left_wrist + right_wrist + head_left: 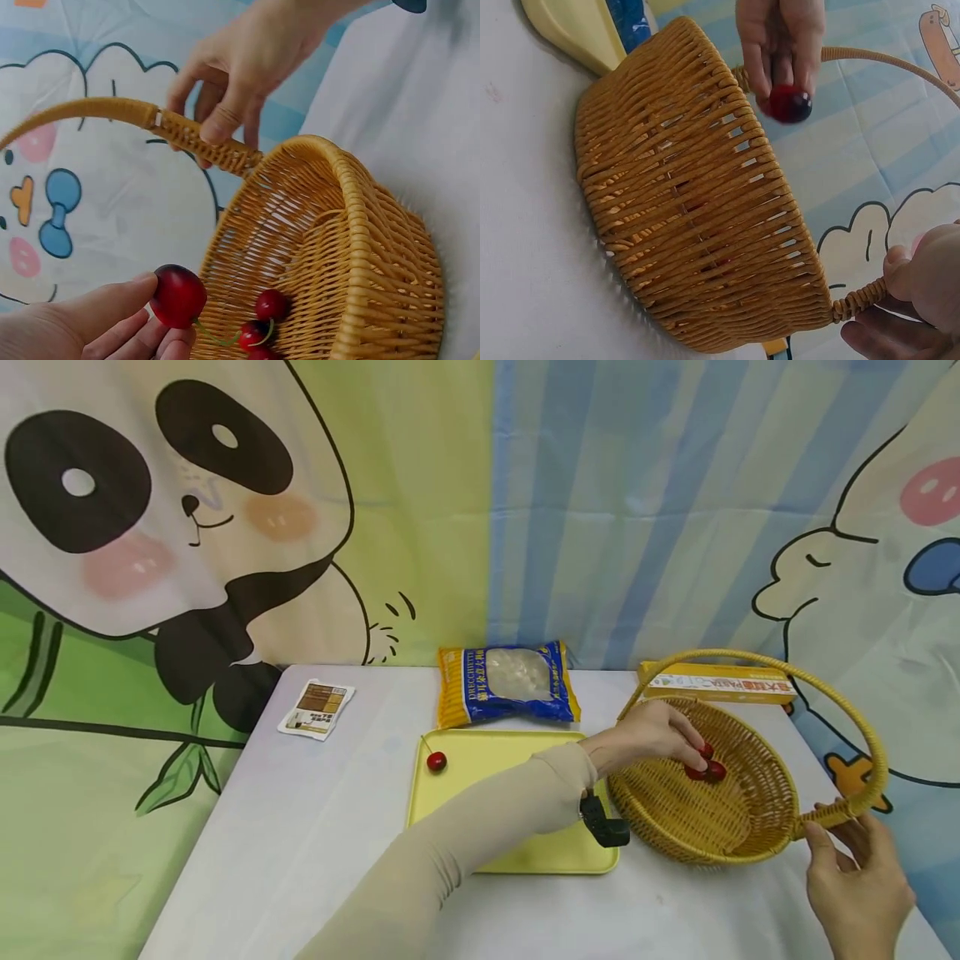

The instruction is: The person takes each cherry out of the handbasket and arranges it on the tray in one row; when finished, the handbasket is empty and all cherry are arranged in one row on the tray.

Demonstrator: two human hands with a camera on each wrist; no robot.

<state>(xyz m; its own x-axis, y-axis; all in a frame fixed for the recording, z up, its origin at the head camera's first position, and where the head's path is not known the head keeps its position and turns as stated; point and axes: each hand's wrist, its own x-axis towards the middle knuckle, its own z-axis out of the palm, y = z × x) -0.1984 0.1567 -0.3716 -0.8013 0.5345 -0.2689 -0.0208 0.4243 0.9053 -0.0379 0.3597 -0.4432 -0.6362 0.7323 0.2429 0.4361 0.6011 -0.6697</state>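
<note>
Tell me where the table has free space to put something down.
The table is bare left of the yellow tray, below the small packet. The tray holds only one cherry. It is crowded at the basket, where both hands work.

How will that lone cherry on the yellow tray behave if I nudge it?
The cherry looks round and glossy, so it would probably roll on the smooth, flat yellow tray. Its thin stem may make it curve or stop. It seems small, likely light, and soft enough to bruise.
</note>
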